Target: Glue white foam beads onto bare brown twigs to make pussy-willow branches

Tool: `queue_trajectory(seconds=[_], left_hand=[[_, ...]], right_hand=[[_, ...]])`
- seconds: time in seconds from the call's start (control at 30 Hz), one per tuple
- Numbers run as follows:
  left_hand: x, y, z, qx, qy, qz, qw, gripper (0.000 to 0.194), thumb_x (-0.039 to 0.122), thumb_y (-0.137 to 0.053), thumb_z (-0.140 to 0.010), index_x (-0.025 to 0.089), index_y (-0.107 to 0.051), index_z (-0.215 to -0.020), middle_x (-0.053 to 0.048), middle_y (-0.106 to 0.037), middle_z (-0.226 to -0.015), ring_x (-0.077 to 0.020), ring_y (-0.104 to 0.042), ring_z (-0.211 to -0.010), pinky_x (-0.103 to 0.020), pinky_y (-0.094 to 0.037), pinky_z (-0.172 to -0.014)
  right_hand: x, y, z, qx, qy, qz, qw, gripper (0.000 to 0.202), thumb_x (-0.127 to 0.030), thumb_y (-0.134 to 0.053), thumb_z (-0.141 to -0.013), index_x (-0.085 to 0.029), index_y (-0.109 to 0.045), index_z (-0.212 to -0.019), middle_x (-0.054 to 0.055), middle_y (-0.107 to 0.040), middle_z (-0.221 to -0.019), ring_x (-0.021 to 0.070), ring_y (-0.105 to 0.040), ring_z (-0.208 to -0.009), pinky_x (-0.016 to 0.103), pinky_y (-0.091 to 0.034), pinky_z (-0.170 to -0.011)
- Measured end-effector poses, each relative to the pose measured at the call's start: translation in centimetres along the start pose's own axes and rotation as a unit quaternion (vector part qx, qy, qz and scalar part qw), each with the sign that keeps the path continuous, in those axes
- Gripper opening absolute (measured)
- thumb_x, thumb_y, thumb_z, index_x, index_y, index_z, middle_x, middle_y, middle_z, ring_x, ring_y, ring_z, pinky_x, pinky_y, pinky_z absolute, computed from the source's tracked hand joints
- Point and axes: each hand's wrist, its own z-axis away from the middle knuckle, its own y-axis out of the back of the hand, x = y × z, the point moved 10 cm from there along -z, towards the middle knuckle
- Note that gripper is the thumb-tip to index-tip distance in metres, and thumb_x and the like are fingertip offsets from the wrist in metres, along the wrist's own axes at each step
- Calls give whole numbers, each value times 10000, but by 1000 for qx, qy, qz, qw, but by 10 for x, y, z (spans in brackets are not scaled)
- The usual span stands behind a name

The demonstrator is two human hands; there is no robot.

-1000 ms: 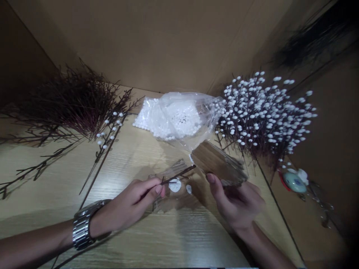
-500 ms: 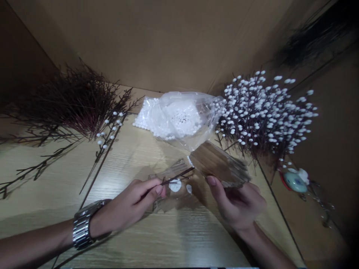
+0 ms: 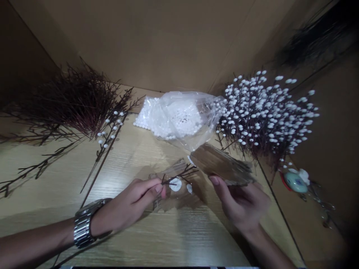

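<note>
A thin dark twig (image 3: 183,173) with small side branches is pinched between the thumb and finger of my left hand (image 3: 134,203). My right hand (image 3: 242,205) grips a flat brown piece that looks like layered cardboard (image 3: 221,164), its thumb on the near edge; the fingers beneath are blurred. The twig's tip is close to the left end of this piece; whether they touch is unclear. Below the twig, a crumpled clear and brown sheet (image 3: 171,203) lies on the table, with a round white patch (image 3: 175,184) and a smaller white patch (image 3: 189,188).
An open plastic bag of white beads (image 3: 179,117) lies at the centre back. Bare dark twigs (image 3: 84,101) are heaped at the left, near a white-tipped sprig (image 3: 109,130). White-tipped branches (image 3: 258,110) fill the right, above a green trinket with a chain (image 3: 295,182).
The twig has turned in my left hand, so its side branches now show spread out. My right hand and the brown piece have shifted slightly right and down.
</note>
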Motion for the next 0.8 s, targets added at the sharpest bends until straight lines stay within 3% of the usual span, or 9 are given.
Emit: queue_trajectory(seconds=[0.13,0.27,0.5,0.8], left_hand=[[-1,-1,0,1,1,2,1000,316,310,-332,-1078,225,-594,-923,39,-640,-855,-117,-590,-800,-243,-414,-745],[-1,-1,-1,-3,0,5,1000,313,306,-328,-1077,222,-588,-923,39,-629,-844,-118,-577,-778,-244,-415,-727],[-1,-1,-1,-5,-1,-1,1000,308,292,-332,-1074,213,-595,-933,29,-625,-836,-131,-582,-775,-263,-420,-723],[-1,-2,-1,-6,-4,0,1000,312,299,-333,-1074,212,-594,-928,34,-621,-823,-125,-571,-756,-253,-411,-711]], right_hand=[[2,3,2,13,-8,6,1000,85,-137,-754,-796,-194,-699,-767,12,-718,-772,124,-638,-558,225,-506,-460],[1,-1,1,-2,-16,0,1000,135,-115,-738,-806,-193,-670,-719,-4,-680,-698,109,-601,-522,212,-476,-436],[1,-7,0,-29,-20,-19,999,87,-110,-711,-832,-195,-701,-819,3,-690,-737,117,-621,-570,222,-497,-486],[-8,1,-2,-2,21,10,1000,124,-105,-736,-803,-189,-663,-749,-26,-615,-635,76,-495,-433,211,-383,-364]])
